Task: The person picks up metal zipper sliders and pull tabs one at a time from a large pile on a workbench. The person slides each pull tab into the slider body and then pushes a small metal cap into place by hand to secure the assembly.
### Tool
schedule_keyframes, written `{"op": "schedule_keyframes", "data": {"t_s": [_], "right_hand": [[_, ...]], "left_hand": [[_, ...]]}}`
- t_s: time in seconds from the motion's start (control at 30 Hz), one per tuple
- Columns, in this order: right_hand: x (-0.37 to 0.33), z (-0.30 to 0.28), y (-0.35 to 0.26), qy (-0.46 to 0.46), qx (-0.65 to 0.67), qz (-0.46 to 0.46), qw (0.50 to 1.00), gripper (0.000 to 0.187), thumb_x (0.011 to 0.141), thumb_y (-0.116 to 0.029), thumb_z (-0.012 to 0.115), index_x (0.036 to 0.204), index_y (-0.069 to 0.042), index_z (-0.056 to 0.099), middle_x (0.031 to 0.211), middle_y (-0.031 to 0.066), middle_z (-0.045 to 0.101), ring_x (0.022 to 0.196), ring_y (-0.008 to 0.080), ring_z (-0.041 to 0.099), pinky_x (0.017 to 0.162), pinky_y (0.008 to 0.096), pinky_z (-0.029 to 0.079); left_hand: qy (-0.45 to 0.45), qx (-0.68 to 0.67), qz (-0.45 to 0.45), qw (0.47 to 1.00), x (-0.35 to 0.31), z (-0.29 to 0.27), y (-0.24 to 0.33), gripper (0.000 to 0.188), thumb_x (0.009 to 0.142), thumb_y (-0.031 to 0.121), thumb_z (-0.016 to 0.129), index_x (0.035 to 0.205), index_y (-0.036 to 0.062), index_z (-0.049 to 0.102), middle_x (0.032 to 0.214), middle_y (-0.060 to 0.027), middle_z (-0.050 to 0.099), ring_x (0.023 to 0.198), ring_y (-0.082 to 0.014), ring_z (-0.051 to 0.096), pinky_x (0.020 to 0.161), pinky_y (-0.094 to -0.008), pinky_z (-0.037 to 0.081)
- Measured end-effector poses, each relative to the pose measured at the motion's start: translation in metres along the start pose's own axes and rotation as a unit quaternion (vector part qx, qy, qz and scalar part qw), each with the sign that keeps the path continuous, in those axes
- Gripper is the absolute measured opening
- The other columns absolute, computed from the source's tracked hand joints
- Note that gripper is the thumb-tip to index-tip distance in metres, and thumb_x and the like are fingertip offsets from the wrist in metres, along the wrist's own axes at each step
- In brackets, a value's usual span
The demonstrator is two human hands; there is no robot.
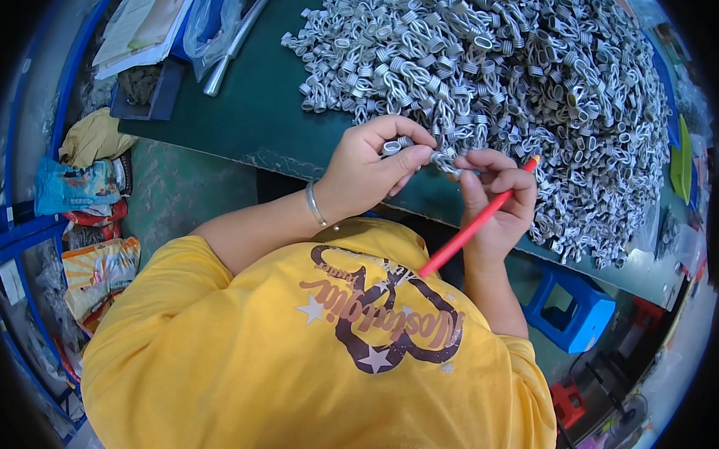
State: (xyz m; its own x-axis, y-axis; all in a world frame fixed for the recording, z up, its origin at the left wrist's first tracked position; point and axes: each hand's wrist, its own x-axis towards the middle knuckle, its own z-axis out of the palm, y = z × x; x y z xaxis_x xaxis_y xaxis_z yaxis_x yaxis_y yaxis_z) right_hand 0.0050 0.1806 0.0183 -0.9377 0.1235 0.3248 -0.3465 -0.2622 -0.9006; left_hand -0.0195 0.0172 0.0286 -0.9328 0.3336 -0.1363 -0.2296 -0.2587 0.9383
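Note:
Between both hands, just past the table's front edge, I hold one small grey ribbed part with a looped cord (443, 159). My left hand (371, 163) is closed, thumb and forefinger pinching one end of it. The fingertips of my right hand (499, 194) pinch the other end. A red pencil-like stick (474, 228) also rests in my right hand, slanting across the fingers with its orange tip up. Right beyond my hands a large heap of the same grey corded parts (460, 62) covers the table.
The dark green table (244, 125) carries papers (145, 27), a clear plastic bag (212, 25), a metal rod (231, 54) and a grey-blue box (154, 98) at the left. A blue stool (574, 307) stands below right. Filled bags (96, 271) lie at the left by a blue frame.

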Motion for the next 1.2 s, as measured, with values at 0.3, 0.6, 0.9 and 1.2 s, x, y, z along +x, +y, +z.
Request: {"op": "schedule_keyframes", "data": {"t_s": [0.3, 0.6, 0.9, 1.2], "right_hand": [[0.0, -0.003, -0.007, -0.035, 0.092, 0.02, 0.995, 0.028, 0.077, 0.009, 0.058, 0.09, -0.006, 0.038, 0.107, 0.0197, 0.05, 0.092, 0.0245, 0.057, 0.078, 0.0316, 0.049], [-0.009, -0.008, -0.002, -0.036, 0.084, 0.078, 0.993, 0.022, 0.079, 0.005, 0.059, 0.086, -0.004, 0.04, 0.092, 0.0178, 0.057, 0.078, 0.0184, 0.059, 0.064, 0.0249, 0.052], [-0.005, -0.005, -0.007, -0.028, -0.183, -0.222, 0.957, 0.047, 0.066, 0.005, 0.072, 0.089, -0.007, 0.033, 0.092, 0.0185, 0.056, 0.082, 0.028, 0.061, 0.068, 0.0311, 0.052], [-0.001, 0.011, -0.015, -0.084, -0.184, -0.253, 0.946, 0.037, 0.068, 0.005, 0.07, 0.079, -0.006, 0.036, 0.09, 0.0179, 0.06, 0.081, 0.0301, 0.062, 0.068, 0.0354, 0.052]], "left_hand": [[-0.063, -0.005, -0.056, 0.996, -0.004, -0.002, 0.013, 0.024, 0.082, 0.004, 0.06, 0.105, 0.0002, 0.058, 0.07, -0.0004, 0.055, 0.049, -0.0029, 0.044, 0.043, -0.0159, 0.034], [-0.043, 0.079, 0.114, 0.989, -0.008, 0.006, 0.011, 0.021, 0.078, 0.002, 0.063, 0.098, -0.0002, 0.06, 0.081, -0.0032, 0.057, 0.054, -0.003, 0.047, 0.046, -0.0152, 0.037], [-0.037, -0.004, -0.062, 0.997, -0.007, 0.0, 0.016, 0.018, 0.082, 0.007, 0.061, 0.097, -0.0007, 0.059, 0.074, -0.0037, 0.057, 0.051, -0.0044, 0.047, 0.044, -0.0172, 0.037], [-0.068, -0.182, -0.183, 0.964, -0.005, 0.003, 0.003, 0.024, 0.087, 0.015, 0.055, 0.105, -0.0009, 0.054, 0.083, -0.0088, 0.06, 0.067, -0.0124, 0.059, 0.052, -0.0222, 0.05]]}}
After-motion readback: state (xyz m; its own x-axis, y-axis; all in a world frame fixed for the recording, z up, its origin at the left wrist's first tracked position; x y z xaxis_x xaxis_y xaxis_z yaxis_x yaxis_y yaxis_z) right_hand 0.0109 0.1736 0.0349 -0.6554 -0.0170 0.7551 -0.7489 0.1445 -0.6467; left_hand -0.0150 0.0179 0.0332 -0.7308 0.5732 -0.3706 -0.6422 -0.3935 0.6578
